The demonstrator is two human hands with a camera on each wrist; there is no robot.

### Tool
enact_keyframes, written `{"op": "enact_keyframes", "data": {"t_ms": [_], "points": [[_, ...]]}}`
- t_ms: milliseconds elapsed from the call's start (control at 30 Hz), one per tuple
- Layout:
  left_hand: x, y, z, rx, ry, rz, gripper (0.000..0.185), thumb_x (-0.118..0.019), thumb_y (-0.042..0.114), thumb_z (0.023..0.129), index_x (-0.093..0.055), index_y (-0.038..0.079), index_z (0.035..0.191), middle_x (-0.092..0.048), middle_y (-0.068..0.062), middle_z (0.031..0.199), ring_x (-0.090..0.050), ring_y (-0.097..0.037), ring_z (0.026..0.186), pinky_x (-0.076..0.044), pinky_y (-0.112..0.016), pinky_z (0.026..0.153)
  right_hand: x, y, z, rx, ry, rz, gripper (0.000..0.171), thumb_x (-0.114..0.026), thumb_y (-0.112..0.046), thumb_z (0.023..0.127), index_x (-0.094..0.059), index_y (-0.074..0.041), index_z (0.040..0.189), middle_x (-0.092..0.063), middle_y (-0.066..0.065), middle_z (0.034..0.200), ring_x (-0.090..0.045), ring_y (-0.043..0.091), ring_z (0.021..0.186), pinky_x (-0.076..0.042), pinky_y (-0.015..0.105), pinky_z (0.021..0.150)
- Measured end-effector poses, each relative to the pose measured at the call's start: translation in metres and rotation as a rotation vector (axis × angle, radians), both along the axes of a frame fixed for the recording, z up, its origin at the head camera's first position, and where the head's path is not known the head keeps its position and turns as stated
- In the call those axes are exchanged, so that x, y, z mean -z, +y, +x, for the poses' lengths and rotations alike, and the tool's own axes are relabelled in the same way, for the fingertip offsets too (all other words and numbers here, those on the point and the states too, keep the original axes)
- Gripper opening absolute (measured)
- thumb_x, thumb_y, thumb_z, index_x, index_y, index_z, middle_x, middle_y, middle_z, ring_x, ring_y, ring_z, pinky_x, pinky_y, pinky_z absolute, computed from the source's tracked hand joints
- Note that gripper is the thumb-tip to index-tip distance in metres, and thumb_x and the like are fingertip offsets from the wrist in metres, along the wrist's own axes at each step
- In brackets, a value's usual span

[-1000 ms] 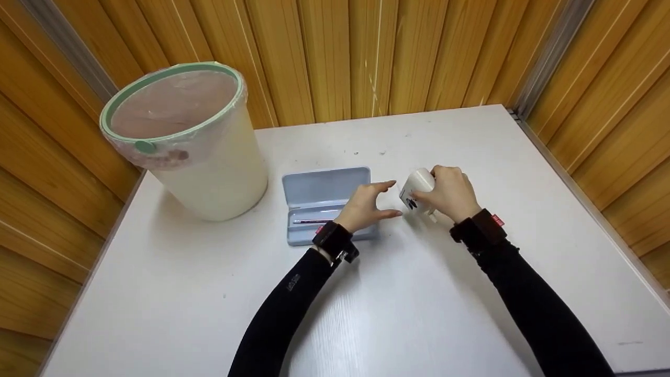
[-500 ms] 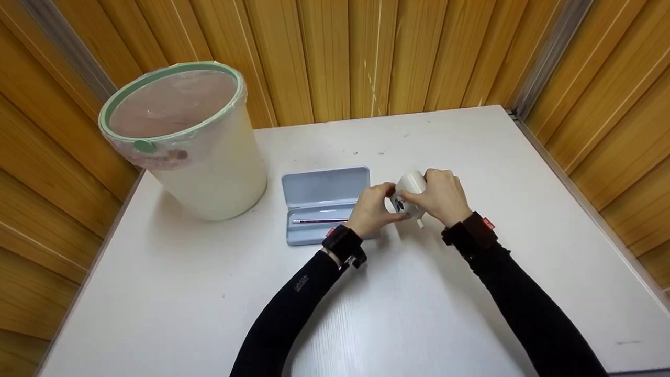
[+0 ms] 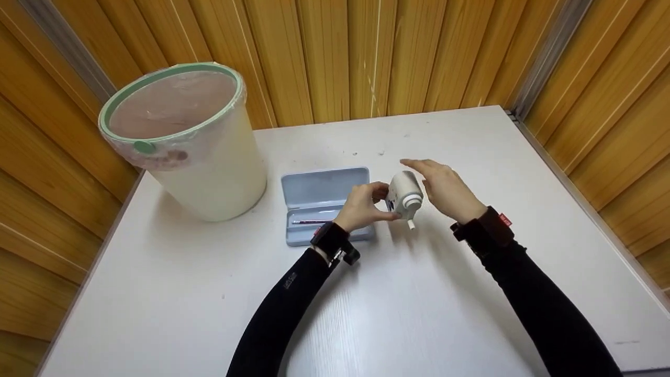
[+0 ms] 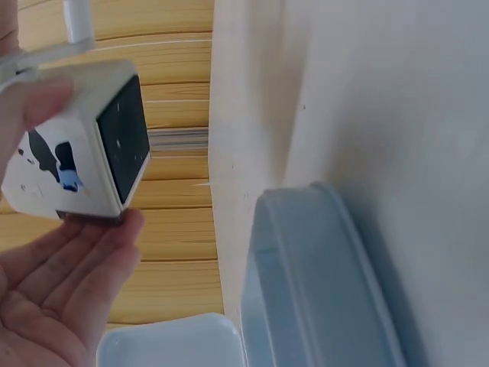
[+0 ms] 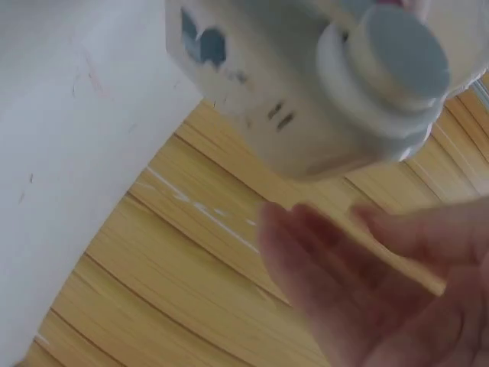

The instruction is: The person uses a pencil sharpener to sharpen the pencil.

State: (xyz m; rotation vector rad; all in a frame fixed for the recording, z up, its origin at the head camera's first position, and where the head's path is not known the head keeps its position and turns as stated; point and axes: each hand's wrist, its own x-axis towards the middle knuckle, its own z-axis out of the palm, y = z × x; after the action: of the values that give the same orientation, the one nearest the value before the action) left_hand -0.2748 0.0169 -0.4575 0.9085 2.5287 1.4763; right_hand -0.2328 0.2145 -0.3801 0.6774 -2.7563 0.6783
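Wood-panelled walls frame a white bench [image 3: 419,293] where the left hand [image 3: 361,207] pinches a small white sharpener [image 3: 403,193] between curled fingers [image 3: 378,187], right hand [image 3: 445,189] flat and loose just beside it, pencil case [image 3: 319,196] behind.

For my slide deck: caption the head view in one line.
Left hand holds a white sharpener above the table; right hand open beside it.
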Motion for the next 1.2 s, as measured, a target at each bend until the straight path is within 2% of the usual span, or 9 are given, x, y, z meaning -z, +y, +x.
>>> {"op": "enact_keyframes", "data": {"t_ms": [100, 200, 433, 533, 700, 833, 1000, 1100, 1200], "points": [[-0.002, -0.004, -0.002, 0.042, -0.046, 0.016, 0.057, -0.087, 0.018, 0.072, -0.065, 0.001, 0.122, -0.074, -0.011, 0.113, -0.07, -0.016, 0.103, -0.054, -0.041, 0.098, -0.001, 0.005, -0.001, -0.152, -0.018, 0.068, 0.07, -0.062, 0.024, 0.077, -0.054, -0.008, 0.139, -0.049, 0.022, 0.146, -0.042, 0.043, 0.138, -0.04, 0.058, 0.109], [-0.005, -0.008, -0.004, 0.08, -0.062, 0.014, 0.058, -0.087, 0.017, 0.073, -0.064, 0.001, 0.124, -0.073, -0.011, 0.115, -0.069, -0.017, 0.106, -0.053, -0.039, 0.1, 0.0, 0.007, -0.002, -0.264, -0.011, 0.099, 0.068, -0.074, 0.017, 0.073, -0.058, -0.009, 0.134, -0.045, 0.018, 0.151, -0.034, 0.042, 0.144, -0.038, 0.058, 0.111], [-0.007, -0.021, -0.008, 0.199, -0.056, -0.039, 0.066, -0.086, 0.017, 0.074, -0.06, 0.004, 0.133, -0.068, -0.008, 0.128, -0.066, -0.015, 0.116, -0.048, -0.022, 0.101, 0.002, 0.006, -0.005, -0.382, 0.034, 0.105, 0.063, -0.087, 0.003, 0.063, -0.064, -0.008, 0.122, -0.061, 0.014, 0.134, -0.045, 0.036, 0.139, -0.044, 0.053, 0.108], [-0.008, -0.026, -0.01, 0.244, -0.038, -0.038, 0.069, -0.084, 0.016, 0.076, -0.056, 0.005, 0.138, -0.063, -0.008, 0.136, -0.06, -0.016, 0.125, -0.045, -0.022, 0.105, 0.001, 0.005, -0.005, -0.413, 0.048, 0.106, 0.062, -0.089, 0.002, 0.061, -0.064, -0.007, 0.117, -0.064, 0.013, 0.126, -0.055, 0.034, 0.128, -0.048, 0.049, 0.104], [-0.014, -0.038, -0.013, 0.283, -0.026, 0.027, 0.061, -0.071, 0.003, 0.085, -0.05, 0.003, 0.142, -0.054, -0.012, 0.145, -0.051, -0.02, 0.136, -0.041, -0.031, 0.112, 0.002, 0.003, -0.006, -0.362, 0.051, 0.098, 0.055, -0.091, -0.002, 0.06, -0.063, -0.007, 0.107, -0.067, 0.009, 0.105, -0.065, 0.027, 0.096, -0.054, 0.043, 0.087], [-0.02, -0.044, -0.01, 0.29, -0.046, 0.092, 0.055, -0.059, 0.002, 0.091, -0.047, 0.003, 0.145, -0.051, -0.015, 0.147, -0.05, -0.021, 0.137, -0.039, -0.033, 0.114, 0.0, 0.001, -0.007, -0.283, 0.058, 0.088, 0.049, -0.091, -0.009, 0.063, -0.064, -0.003, 0.104, -0.067, 0.011, 0.099, -0.065, 0.028, 0.089, -0.054, 0.045, 0.082], [-0.022, -0.038, -0.003, 0.215, 0.014, 0.071, 0.07, -0.077, 0.023, 0.085, -0.046, 0.006, 0.146, -0.055, -0.01, 0.145, -0.055, -0.016, 0.132, -0.043, -0.03, 0.111, -0.003, -0.004, -0.007, -0.204, 0.08, 0.069, 0.049, -0.089, -0.016, 0.067, -0.064, 0.002, 0.105, -0.068, 0.016, 0.097, -0.064, 0.031, 0.088, -0.053, 0.049, 0.082], [-0.019, -0.031, 0.002, 0.15, 0.061, 0.058, 0.073, -0.085, 0.025, 0.077, -0.054, 0.004, 0.139, -0.062, -0.01, 0.136, -0.06, -0.015, 0.124, -0.047, -0.026, 0.105, -0.004, -0.008, -0.006, -0.172, 0.076, 0.047, 0.05, -0.088, -0.018, 0.069, -0.064, 0.004, 0.107, -0.068, 0.018, 0.097, -0.063, 0.032, 0.086, -0.053, 0.049, 0.081], [-0.016, -0.026, 0.005, 0.091, 0.074, 0.093, 0.062, -0.087, 0.021, 0.074, -0.061, 0.002, 0.128, -0.069, -0.011, 0.124, -0.066, -0.018, 0.115, -0.051, -0.023, 0.098, -0.004, -0.012, -0.005, -0.159, 0.074, 0.025, 0.051, -0.088, -0.02, 0.07, -0.063, 0.005, 0.108, -0.067, 0.02, 0.097, -0.063, 0.032, 0.085, -0.052, 0.05, 0.081]]}}
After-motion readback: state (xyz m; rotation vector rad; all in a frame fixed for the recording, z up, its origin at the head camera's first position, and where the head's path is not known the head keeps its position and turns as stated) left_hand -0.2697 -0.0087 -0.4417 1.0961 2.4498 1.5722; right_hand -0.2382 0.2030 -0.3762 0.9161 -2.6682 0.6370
